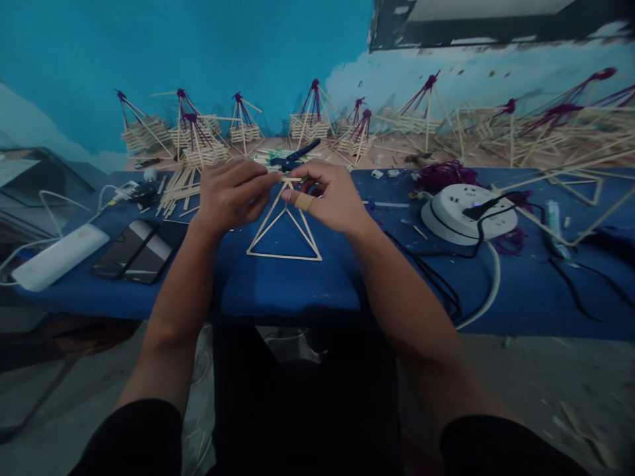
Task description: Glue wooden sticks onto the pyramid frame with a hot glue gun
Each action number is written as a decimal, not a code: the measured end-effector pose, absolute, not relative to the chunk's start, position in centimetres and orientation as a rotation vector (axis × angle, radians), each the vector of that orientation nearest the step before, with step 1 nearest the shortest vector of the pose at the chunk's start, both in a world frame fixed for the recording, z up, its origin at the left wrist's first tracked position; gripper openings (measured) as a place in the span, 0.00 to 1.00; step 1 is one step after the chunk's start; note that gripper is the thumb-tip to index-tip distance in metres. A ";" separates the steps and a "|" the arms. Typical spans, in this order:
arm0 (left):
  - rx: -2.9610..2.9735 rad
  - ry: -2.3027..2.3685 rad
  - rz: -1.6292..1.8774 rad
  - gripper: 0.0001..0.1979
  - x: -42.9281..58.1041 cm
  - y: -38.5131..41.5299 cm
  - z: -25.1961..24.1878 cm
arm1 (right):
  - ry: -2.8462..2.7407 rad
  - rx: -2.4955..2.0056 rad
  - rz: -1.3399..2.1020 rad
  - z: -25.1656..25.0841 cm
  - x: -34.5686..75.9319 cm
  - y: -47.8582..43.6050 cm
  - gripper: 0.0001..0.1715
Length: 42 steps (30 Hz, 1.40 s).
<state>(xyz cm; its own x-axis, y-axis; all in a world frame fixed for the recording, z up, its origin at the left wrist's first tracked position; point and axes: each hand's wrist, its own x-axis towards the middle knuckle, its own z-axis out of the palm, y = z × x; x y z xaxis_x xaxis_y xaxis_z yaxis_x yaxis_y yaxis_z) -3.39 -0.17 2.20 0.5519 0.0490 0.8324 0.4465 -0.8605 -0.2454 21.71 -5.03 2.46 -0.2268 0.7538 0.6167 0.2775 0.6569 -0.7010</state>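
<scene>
A frame of thin wooden sticks [284, 256] stands on the blue table in front of me, joined into a pyramid-like shape with a triangular base. At its top, my left hand [237, 192] and my right hand [327, 195] come together with fingers pinched. Between the fingertips shows a short length of wooden stick [293, 179], lying crosswise over the apex. How far it runs into each hand is hidden. A tan bandage [303, 201] wraps the right thumb. Just beyond the hands lie dark-handled pliers [296, 156].
Loose sticks [179, 190] lie left of my hands, near a phone [135, 251] and a white power bank [60, 256]. On the right are a round white power strip [469, 213], cables, purple thread [446, 174] and a glue tube [556, 228]. Several stick structures [311, 125] line the wall.
</scene>
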 end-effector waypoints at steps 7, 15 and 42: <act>-2.342 -0.490 -1.183 0.15 -3.4 -0.3 2.2 | -1.845 -0.818 0.562 2.5 21.7 -5.1 0.34; -2.346 -0.464 -1.188 0.16 -3.3 -0.3 2.4 | -1.872 -0.845 0.541 2.6 21.7 -5.0 0.25; -2.412 -0.431 -1.334 0.11 -3.2 -0.1 2.2 | -1.674 -0.780 0.494 2.8 21.9 -5.3 0.21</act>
<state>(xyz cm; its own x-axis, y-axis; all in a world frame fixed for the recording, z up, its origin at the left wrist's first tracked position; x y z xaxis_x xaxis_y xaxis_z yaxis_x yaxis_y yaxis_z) -3.25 -0.10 2.24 0.5105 0.0941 0.8547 0.4232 -0.8928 -0.1544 21.93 -5.30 2.84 -0.1127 0.7201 0.6847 0.2333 0.6890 -0.6862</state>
